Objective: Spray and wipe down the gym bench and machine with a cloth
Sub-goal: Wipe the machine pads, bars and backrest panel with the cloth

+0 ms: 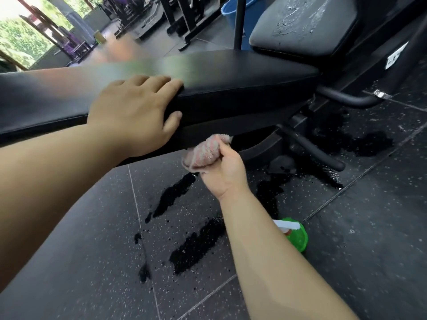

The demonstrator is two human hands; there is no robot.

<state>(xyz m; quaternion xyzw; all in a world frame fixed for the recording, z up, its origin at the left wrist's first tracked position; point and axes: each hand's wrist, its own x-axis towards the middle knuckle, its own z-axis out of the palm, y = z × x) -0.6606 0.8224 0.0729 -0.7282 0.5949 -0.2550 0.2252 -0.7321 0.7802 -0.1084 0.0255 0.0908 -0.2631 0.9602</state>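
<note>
near right floor: green spray bottle by wet patches, contents unclear | middle: right hand clutches bunched pink cloth just under bench pad edge | left hand flat on pad, fingers straight | far right: seat pad beaded with droplets | blue bucket, inside hidden

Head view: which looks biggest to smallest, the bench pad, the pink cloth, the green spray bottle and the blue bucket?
1. bench pad, by far.
2. pink cloth.
3. green spray bottle, though partly hidden.
Not ranked: blue bucket, far off and cut by the frame's edge, so its look misleads.
</note>
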